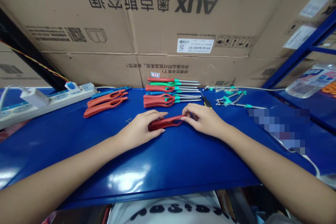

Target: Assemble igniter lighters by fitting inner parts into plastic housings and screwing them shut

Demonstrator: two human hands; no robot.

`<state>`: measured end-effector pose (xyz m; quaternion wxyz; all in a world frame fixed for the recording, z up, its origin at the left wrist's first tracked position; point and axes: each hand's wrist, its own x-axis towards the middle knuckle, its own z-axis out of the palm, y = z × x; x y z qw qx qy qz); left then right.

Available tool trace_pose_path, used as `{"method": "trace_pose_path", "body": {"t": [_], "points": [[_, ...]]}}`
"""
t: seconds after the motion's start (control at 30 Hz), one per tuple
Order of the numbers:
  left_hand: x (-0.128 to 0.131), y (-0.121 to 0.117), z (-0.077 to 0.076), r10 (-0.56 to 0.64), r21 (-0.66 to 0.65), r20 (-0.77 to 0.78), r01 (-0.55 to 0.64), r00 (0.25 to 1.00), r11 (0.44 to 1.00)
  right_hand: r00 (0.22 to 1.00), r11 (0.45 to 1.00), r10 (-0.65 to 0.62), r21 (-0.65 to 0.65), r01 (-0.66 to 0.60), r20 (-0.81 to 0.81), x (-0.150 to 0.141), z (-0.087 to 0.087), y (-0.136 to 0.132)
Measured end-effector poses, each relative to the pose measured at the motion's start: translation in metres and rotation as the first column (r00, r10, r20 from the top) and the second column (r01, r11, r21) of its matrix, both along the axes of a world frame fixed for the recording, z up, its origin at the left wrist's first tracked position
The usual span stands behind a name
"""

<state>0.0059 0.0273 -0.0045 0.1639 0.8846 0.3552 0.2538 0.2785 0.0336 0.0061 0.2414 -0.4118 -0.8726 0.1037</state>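
A red lighter handle (165, 123) with a trigger loop lies level over the middle of the blue table. My left hand (139, 129) is closed around its left end, thumb on the near side and fingers on the far side. At the other end, my right hand (201, 119) pinches the tip by the loop, and its curled fingers hide part of it. Just beyond are several long-nosed lighters (160, 100) with red, green and blue handles and metal tubes. A screwdriver (206, 101) with a black and yellow handle lies behind my right hand.
Loose orange handles (105, 106) and a blue one lie at left, beside a white power strip (60, 98). Small screws (128, 120) sit near my left hand. Metal tubes with green parts (233, 99) are at right. A large carton (147, 24) stands behind; a plastic bottle (309, 82) is far right.
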Motion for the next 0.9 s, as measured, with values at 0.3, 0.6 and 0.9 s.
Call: {"method": "trace_pose_path", "body": {"t": [0.3, 0.6, 0.9], "points": [[-0.005, 0.006, 0.003, 0.08, -0.041, -0.085, -0.084, 0.993, 0.996, 0.996, 0.996, 0.012, -0.092, -0.02, -0.093, 0.008, 0.008, 0.001], [-0.004, 0.001, 0.009, 0.143, 0.008, -0.093, -0.142, 0.985, 0.99, 0.987, 0.995, 0.001, -0.097, 0.014, 0.158, 0.015, 0.018, 0.004], [0.008, -0.03, 0.023, -0.11, 0.072, -0.286, 0.136, 0.952, 0.988, 0.642, 0.673, -0.738, 0.167, 0.72, 0.207, 0.164, 0.029, 0.054]]}}
